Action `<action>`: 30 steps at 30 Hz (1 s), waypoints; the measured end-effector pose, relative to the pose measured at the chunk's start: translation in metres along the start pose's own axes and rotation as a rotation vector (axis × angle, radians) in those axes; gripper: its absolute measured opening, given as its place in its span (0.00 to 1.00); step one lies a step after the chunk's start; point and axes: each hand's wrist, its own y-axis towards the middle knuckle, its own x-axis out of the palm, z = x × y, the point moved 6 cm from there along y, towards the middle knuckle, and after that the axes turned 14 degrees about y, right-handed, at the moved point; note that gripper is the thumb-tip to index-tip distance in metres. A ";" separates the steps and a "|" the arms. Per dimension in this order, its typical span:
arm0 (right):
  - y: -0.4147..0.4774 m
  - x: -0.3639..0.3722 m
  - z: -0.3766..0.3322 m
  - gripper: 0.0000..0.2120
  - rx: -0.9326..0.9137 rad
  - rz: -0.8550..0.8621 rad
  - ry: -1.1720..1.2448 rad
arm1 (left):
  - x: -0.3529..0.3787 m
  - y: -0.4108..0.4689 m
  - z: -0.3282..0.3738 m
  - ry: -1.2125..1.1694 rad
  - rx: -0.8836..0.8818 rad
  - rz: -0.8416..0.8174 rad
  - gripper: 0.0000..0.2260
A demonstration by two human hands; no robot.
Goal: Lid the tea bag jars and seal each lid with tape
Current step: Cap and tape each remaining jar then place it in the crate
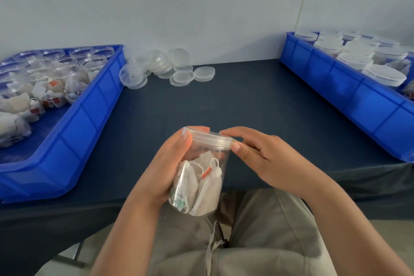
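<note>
Khaki trousers (257, 242) fill the foreground, and just above the lap, over the near edge of the counter (224, 101), the person holds one clear jar (220, 163) between both hands. It stands roughly upright with its long axis leaning a little away from the body, so the lid (211, 139) is the far, upper end.

The left hand (165, 168) wraps the jar's body from the left, fingers curled round the back and thumb reaching up to the lid's edge. The right hand (268, 163) comes in from the right and pinches the lid's rim between thumb and forefinger, its other fingers loose. So the right hand is nearer the seam where tape must go, while the left does the carrying. A small pale sliver by the left thumb tip could be tape; I cannot tell.

The jar is thin, glossy, see-through plastic, and the lid is the same, ribbed round its side. Inside lie soft white tea bags (201, 186) with strings and a red tag.

On the dark cloth-covered counter, a blue plastic tray (89, 123) at the left holds open jars (56, 74) of tea bags. Another blue tray (336, 78) at the right holds lidded jars (369, 56). Spare lids (165, 67) are heaped by the wall between them.
</note>
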 end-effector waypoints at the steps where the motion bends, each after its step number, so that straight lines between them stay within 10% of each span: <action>1: -0.001 0.000 -0.001 0.21 0.002 0.009 0.001 | 0.000 0.001 0.004 0.045 0.014 0.018 0.32; 11: -0.002 -0.004 0.001 0.26 0.051 0.148 -0.184 | 0.009 0.001 0.018 0.366 0.107 0.236 0.24; 19: -0.002 0.015 -0.008 0.30 0.002 0.216 -0.235 | 0.010 0.000 0.027 0.667 0.092 0.457 0.47; 30: -0.001 0.018 0.004 0.23 0.042 0.013 -0.059 | -0.009 0.001 0.027 0.537 0.072 0.573 0.37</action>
